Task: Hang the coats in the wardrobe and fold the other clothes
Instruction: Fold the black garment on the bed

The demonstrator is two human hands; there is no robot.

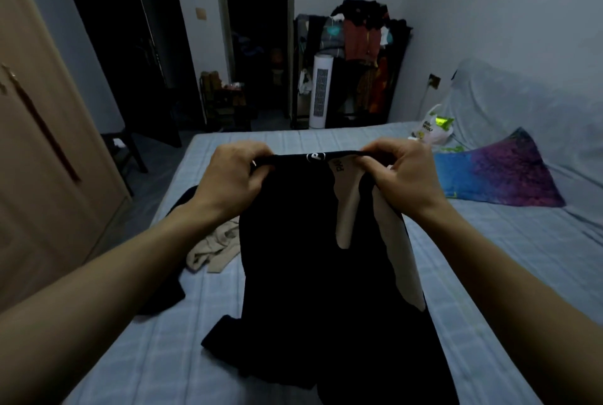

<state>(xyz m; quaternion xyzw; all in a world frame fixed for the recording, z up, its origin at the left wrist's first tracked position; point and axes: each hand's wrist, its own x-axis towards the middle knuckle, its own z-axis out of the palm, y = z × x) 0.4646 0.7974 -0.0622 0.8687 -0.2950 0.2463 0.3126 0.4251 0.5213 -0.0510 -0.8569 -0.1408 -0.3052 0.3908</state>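
Trousers [310, 274], black with pale pocket linings, hang over the bed [489, 257], held up by the waistband. The left hand [235, 172] and right hand [404, 172] each pinch one end of it, fingers curled round the cloth. This looks like the start of a fold; next, probably, lay them flat and bring the legs together.

Both forearms are bare to the hands [233, 172], no sleeves showing.

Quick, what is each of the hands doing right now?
Left hand: grips the top edge of the black garment.
Right hand: pinches the same top edge.
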